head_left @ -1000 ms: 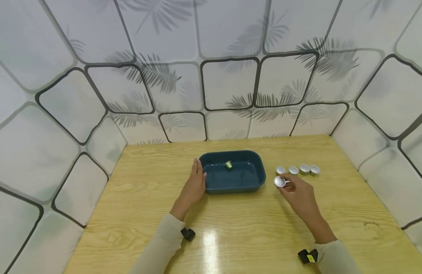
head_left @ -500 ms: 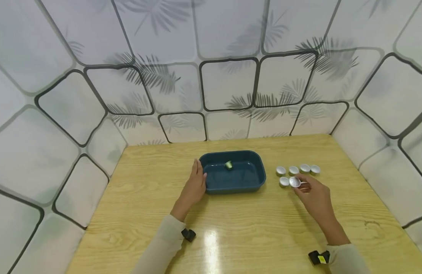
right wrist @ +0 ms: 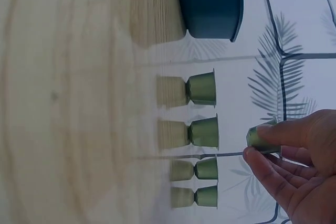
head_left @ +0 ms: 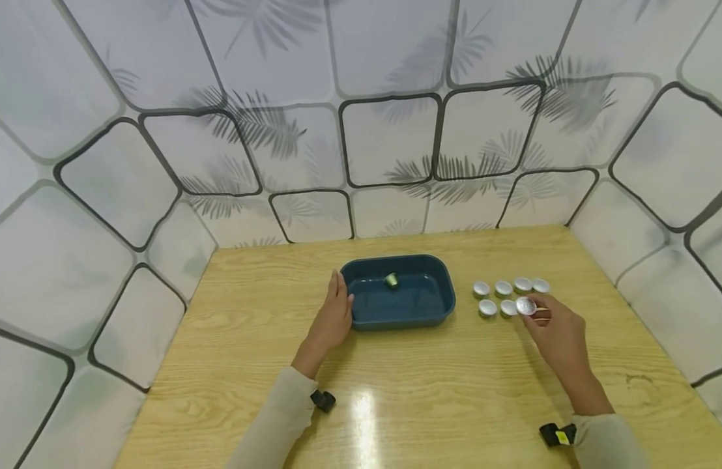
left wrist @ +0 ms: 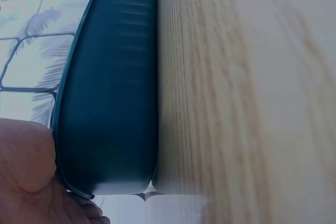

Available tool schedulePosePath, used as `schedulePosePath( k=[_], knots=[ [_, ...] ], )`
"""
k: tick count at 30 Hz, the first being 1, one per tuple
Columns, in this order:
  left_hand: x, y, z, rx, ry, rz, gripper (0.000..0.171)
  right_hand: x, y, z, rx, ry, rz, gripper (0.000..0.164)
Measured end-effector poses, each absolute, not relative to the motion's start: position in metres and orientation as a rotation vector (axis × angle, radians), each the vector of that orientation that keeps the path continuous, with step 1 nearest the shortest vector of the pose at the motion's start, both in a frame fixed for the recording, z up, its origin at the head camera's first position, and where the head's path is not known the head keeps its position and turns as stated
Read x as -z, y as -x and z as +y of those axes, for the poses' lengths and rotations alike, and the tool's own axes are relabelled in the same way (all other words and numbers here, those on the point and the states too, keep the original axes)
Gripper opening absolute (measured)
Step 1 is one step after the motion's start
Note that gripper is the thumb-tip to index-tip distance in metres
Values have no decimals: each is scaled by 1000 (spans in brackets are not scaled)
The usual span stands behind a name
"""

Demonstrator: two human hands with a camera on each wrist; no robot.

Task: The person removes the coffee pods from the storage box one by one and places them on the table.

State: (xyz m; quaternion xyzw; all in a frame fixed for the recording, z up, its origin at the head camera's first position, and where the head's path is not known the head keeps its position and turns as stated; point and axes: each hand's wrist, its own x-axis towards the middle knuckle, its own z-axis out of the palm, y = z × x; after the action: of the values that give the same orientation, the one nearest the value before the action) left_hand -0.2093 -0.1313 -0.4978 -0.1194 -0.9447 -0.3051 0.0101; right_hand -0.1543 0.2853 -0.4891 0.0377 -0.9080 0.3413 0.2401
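Observation:
In the head view my left hand (head_left: 330, 318) rests along the left end of a dark blue rectangular tray (head_left: 396, 324). Its fingers lie straight against the outer wall, thumb at the rim. A green coffee capsule (head_left: 391, 281) lies on its side inside the tray. My right hand (head_left: 556, 332) pinches another capsule (head_left: 526, 306) between thumb and fingertips, foil lid facing up. The right wrist view shows this held capsule (right wrist: 264, 136) raised above the standing ones. Beside it, two capsules stand in a front row, one being the front capsule (head_left: 487, 308).
Behind the front row, several green capsules with silver lids stand in a back row, among them a capsule (head_left: 504, 288). All are right of the tray on a wooden table (head_left: 314, 417). Patterned pale walls (head_left: 390, 150) enclose the table at the back and sides.
My right hand has moved to the right with its pinched capsule, along the front row. Two standing front capsules that it covered before now show. The left hand and tray stay in place.

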Motion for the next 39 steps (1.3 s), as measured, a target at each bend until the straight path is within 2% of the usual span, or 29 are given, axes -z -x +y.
schedulePosePath(
  k=[14, 39],
  knots=[
    [497, 209, -131, 955, 349, -2955, 61, 497, 163, 299, -953, 12, -2541, 35],
    [495, 207, -131, 955, 359, -2957, 60, 505, 182, 310, -840, 15, -2796, 25]
  ],
)
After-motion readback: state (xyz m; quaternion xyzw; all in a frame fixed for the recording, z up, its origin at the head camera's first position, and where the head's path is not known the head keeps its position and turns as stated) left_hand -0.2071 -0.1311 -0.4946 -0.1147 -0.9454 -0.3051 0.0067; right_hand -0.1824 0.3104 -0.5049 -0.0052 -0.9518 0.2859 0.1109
